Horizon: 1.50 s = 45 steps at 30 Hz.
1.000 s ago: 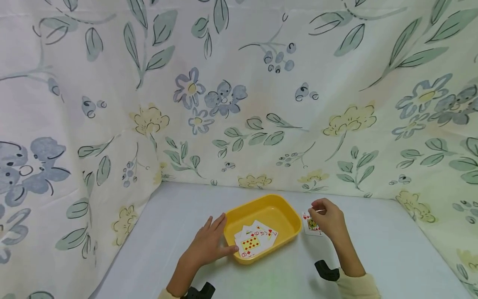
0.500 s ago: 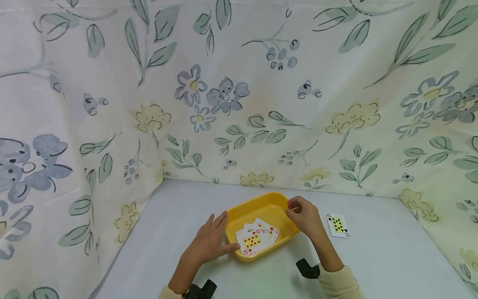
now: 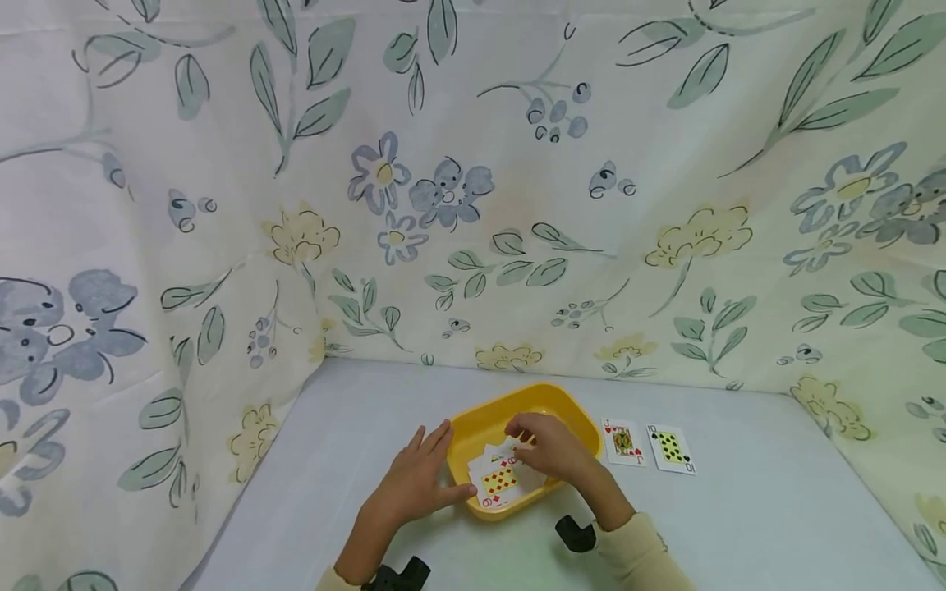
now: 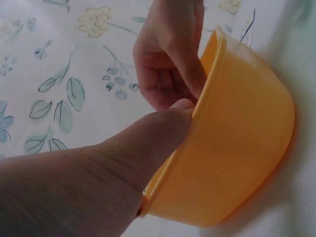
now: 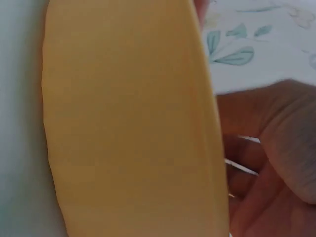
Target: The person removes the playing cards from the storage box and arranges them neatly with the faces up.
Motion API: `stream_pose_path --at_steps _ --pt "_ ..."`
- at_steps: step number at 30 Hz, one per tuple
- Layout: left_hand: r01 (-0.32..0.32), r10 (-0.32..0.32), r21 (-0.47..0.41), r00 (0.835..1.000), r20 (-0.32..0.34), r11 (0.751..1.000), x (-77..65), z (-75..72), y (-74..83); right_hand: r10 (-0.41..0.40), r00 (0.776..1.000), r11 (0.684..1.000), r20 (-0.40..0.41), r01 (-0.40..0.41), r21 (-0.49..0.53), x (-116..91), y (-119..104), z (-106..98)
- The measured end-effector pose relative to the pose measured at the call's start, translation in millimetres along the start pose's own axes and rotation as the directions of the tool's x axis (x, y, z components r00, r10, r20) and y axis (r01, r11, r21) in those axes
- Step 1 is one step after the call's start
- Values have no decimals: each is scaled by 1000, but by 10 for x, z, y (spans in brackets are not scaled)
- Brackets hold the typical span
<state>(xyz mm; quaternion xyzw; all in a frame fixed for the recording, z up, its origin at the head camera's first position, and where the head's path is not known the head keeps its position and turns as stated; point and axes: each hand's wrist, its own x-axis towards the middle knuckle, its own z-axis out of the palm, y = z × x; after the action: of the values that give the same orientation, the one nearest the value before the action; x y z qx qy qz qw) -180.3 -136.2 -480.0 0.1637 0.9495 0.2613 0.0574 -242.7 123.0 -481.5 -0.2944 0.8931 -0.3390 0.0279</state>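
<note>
A yellow plastic tray point(image 3: 591, 435) holds several playing cards point(image 3: 497, 483), face up, the nine of diamonds among them. My left hand point(image 3: 414, 480) rests on its left end with fingers spread and fairly straight; in the left wrist view the thumb point(image 4: 170, 121) lies over the rim. My right hand point(image 3: 553, 447) is inside the tray, bent fingers down at the cards and covering part of them. In the right wrist view the tray wall point(image 5: 133, 118) hides the fingertips, so whether they pinch a card cannot be told.
To the right of the tray, a jack of hearts point(image 3: 623, 443) and a ten of spades point(image 3: 671, 449) lie face up side by side on the white table point(image 3: 769, 509). A floral cloth point(image 3: 473, 312) hangs behind and along the sides.
My right hand has moved left from the jack of hearts, over the tray's right rim, to the cards inside. The jack and ten are now both uncovered. My left hand stays put.
</note>
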Motion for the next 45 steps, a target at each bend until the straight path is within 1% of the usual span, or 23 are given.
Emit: stream_pose_path --at_steps 2,3,5,7,10,13,18,22,28,32,39,45 --pt "-6 6 2 1000 -1 1000 -3 4 -14 -47 991 998 121 52 -37 51 -25 56" --pt "-10 10 3 1000 -1 1000 -4 5 -21 -65 982 996 177 75 -48 75 -37 85" --pt "-16 16 2 1000 -2 1000 -5 4 -29 -83 962 992 261 105 -73 122 -63 143" --pt "-20 20 -3 1000 -3 1000 -5 1 -31 -81 948 988 307 118 -103 154 -73 204" --pt "-21 21 -18 1000 3 1000 -5 -2 -22 -55 939 984 340 109 -143 174 -73 277" --pt "-18 18 -22 1000 11 1000 -6 -5 -11 -33 940 977 340 102 -188 181 -69 324" --pt "-17 17 -17 1000 9 1000 -7 -14 -5 -15 942 969 334 97 -229 201 -59 347" --pt "-11 11 -17 1000 10 1000 -9 -20 -6 -4 942 967 337 89 -237 219 -45 348" --pt "5 -4 -32 1000 18 999 -12 -20 15 5 946 970 323 75 -233 202 -48 335" --pt "1 0 -40 1000 18 999 -25 0 11 -7 952 977 306 72 -202 171 -53 331" --pt "-17 17 -58 1000 8 998 -7 9 -22 -45 969 986 242 82 -147 181 -34 275" --pt "-23 23 -40 1000 -2 999 4 9 -27 -80 968 992 239 101 -73 163 -46 211"
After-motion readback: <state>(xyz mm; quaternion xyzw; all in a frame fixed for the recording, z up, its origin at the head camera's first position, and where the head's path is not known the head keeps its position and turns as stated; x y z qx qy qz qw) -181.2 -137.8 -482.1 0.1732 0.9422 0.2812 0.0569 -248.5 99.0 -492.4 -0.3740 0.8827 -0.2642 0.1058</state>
